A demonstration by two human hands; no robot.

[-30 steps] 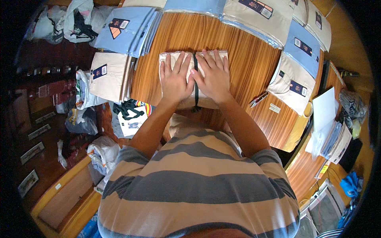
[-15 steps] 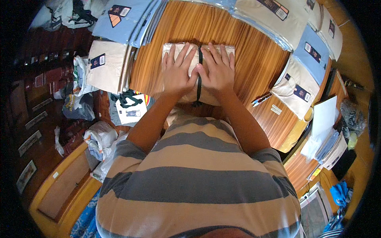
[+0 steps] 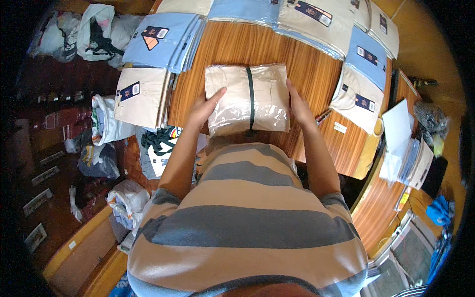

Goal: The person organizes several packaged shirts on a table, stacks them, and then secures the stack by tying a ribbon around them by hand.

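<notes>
A stack of folded cream garments (image 3: pixel 229 101) in clear plastic lies in front of me, with a dark green strap (image 3: pixel 251 99) running around its middle. My left hand (image 3: pixel 204 110) grips the stack's left side, its thumb on top and the other fingers hidden at the edge or beneath. Along the right side my right hand (image 3: pixel 300 106) presses in, with its thumb upright against the edge and the rest of its fingers mostly out of sight. Whether the stack is slightly raised off the wooden table (image 3: pixel 232 44) I cannot tell.
Folded blue garments (image 3: pixel 161 39) and cream ones (image 3: pixel 142 96) line the table's left side. More cream (image 3: pixel 316 29) and blue packs (image 3: pixel 366 49) curve around the back and right. A pen (image 3: pixel 323 116) and a small white label (image 3: pixel 340 127) lie near my right forearm.
My hands have moved from lying flat on top of the stack to gripping its two sides. The plastic-wrapped top and strap now show more fully. My view has shifted slightly.
</notes>
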